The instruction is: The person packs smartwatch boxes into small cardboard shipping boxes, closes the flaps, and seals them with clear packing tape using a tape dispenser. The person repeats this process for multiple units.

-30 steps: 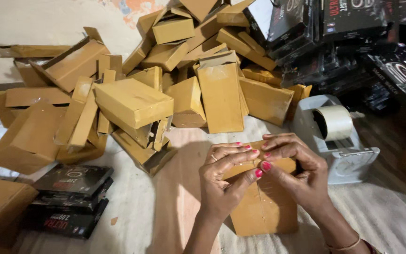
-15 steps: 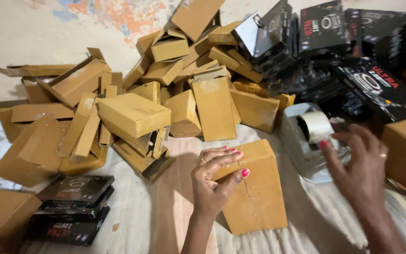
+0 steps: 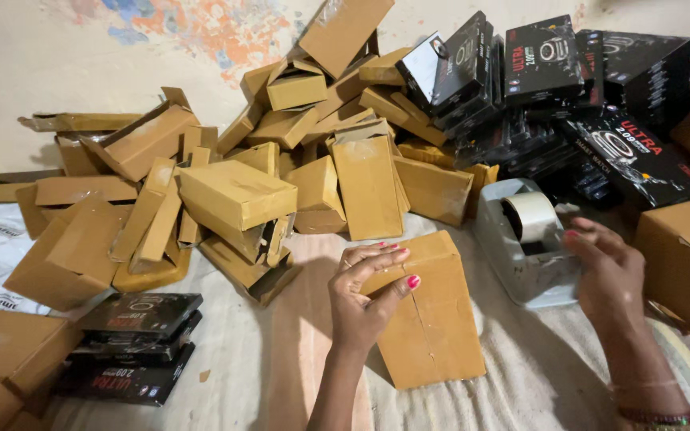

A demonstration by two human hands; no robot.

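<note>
A brown cardboard box is lying flat on the striped cloth in the lower middle of the view, its closed flap seam facing up. The left hand is gripping the box's upper left corner, fingers curled over the top edge and thumb pressing on the face. The right hand is hovering just to the right, apart from the box, fingers loosely spread and holding nothing, its fingertips reaching against the grey tape dispenser that is sitting just beside the box's upper right corner with a roll of pale tape in it. Behind the box, a big jumbled heap of similar brown cartons is piling up against the wall. To the upper right, a stack of black printed boxes is leaning beside that heap. A few more black boxes are lying at lower left, near larger brown cartons; another big brown carton is standing at the right edge.
</note>
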